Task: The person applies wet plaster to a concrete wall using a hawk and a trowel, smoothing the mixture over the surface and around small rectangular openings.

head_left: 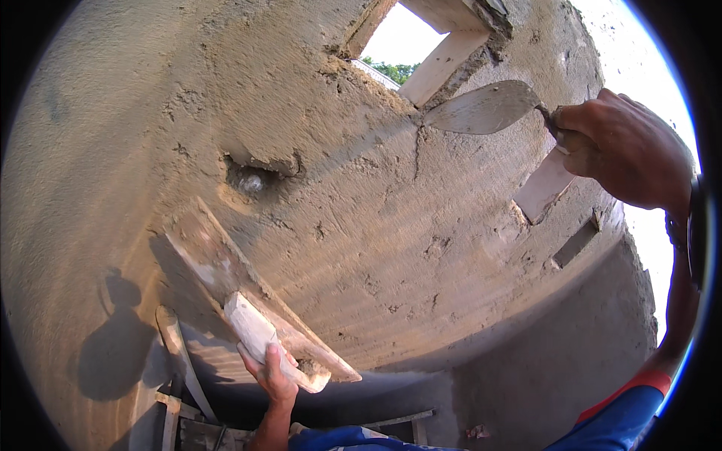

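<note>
My left hand point(275, 374) grips the pale block handle of a wooden plasterer's float point(207, 248), a long board at lower left close to the rough plastered wall point(383, 248). At upper right, my right hand point(624, 150) is closed on the handle of a steel trowel point(481, 109). The trowel's leaf-shaped blade lies beside the lower corner of a square window opening point(447, 64), where a crack runs down the mortar. Whether the blade touches the wall I cannot tell.
The wall has a round hole in a rough recess point(248, 179), a pale rectangular opening point(545, 186) and a narrow slot point(575, 242). A long plank point(180, 353) leans at lower left, with wooden framing point(173, 417) below. Bright sky shows along the right edge.
</note>
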Demonstrator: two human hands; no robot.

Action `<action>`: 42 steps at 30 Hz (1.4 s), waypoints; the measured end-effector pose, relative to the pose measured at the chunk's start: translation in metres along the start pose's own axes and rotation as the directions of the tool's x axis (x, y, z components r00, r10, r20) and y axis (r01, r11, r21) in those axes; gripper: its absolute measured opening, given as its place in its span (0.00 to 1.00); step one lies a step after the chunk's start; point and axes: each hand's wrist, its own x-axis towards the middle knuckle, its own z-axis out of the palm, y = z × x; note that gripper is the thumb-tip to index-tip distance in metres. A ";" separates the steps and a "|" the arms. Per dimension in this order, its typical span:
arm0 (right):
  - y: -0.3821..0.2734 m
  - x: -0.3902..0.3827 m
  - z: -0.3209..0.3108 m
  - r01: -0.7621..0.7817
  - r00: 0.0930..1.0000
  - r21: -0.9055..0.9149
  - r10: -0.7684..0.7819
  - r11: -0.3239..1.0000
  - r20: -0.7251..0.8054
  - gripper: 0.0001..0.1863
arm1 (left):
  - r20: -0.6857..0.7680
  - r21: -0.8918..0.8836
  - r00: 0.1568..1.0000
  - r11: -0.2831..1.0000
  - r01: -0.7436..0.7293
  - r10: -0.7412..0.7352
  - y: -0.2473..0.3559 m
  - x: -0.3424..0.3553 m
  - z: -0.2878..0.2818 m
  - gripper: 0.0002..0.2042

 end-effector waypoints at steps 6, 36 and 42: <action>0.026 -0.002 0.017 0.055 0.955 -0.160 -0.099 0.986 -0.281 0.09 | 0.043 0.031 0.999 0.999 0.012 -0.013 -0.007 0.000 -0.014 0.35; -0.017 -0.020 -0.004 0.000 0.985 -0.214 -0.037 0.977 -0.170 0.07 | 0.084 0.041 0.996 0.999 -0.028 0.024 -0.007 0.004 -0.019 0.35; -0.018 0.008 0.001 0.009 0.988 -0.266 -0.050 0.964 -0.147 0.06 | 0.060 0.037 0.998 0.999 -0.017 0.015 -0.008 0.006 -0.009 0.36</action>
